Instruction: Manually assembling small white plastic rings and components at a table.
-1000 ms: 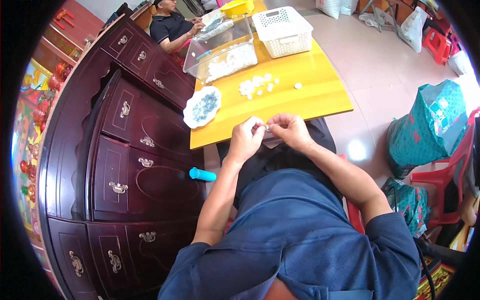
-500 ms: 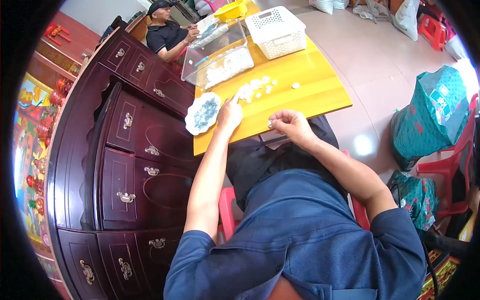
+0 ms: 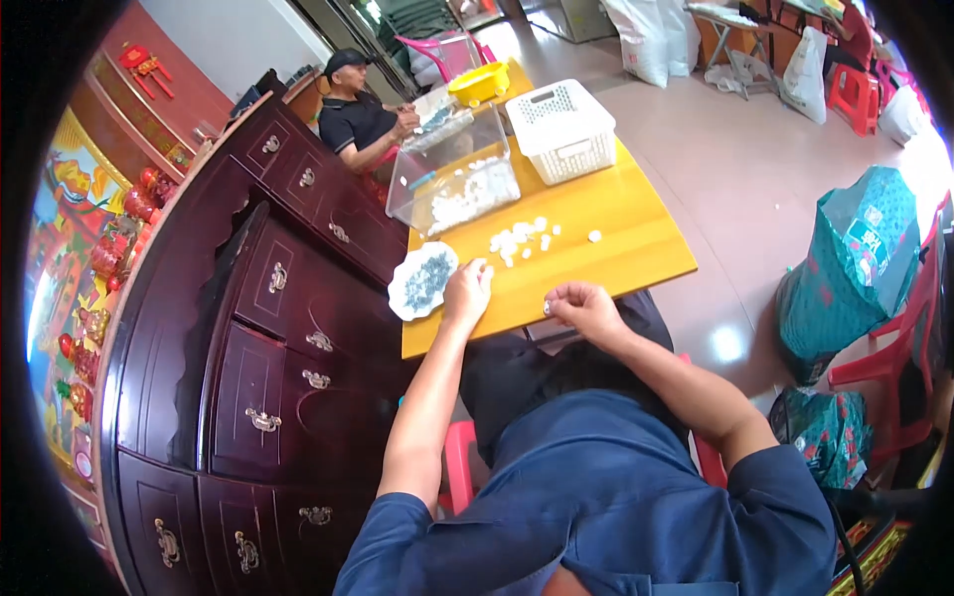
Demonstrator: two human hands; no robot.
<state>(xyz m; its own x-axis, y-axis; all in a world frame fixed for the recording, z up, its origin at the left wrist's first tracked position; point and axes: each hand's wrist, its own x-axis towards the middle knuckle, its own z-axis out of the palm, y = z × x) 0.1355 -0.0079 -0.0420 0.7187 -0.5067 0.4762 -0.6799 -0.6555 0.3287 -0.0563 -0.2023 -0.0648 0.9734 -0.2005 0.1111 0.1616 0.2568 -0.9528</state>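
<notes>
My left hand (image 3: 466, 296) is above the near left part of the yellow table (image 3: 636, 233), its fingertips pinched on a small white piece (image 3: 488, 270). To its left lies a white scalloped plate (image 3: 399, 300) heaped with small dark grey-green bits (image 3: 427, 282). Over the table's near edge, my right hand (image 3: 588, 312) pinches a tiny whitish piece (image 3: 548, 308) between thumb and forefinger; its kind is too small to tell. Beyond both hands, several small white pieces (image 3: 517, 238) lie scattered, with a single one (image 3: 594, 236) apart to the right.
A clear plastic bin (image 3: 401, 205) with many white pieces stands at the far left, beside a lidded white basket (image 3: 562, 124). Behind them is a yellow container (image 3: 479, 83); a person (image 3: 356, 119) sits there. Dark drawers (image 3: 288, 298) flank my left, teal bags (image 3: 845, 268) my right.
My left hand has drawn back from the scattered pieces toward me, a white piece in its fingertips. My right hand keeps its pinch near the table edge. The view has shifted upward.
</notes>
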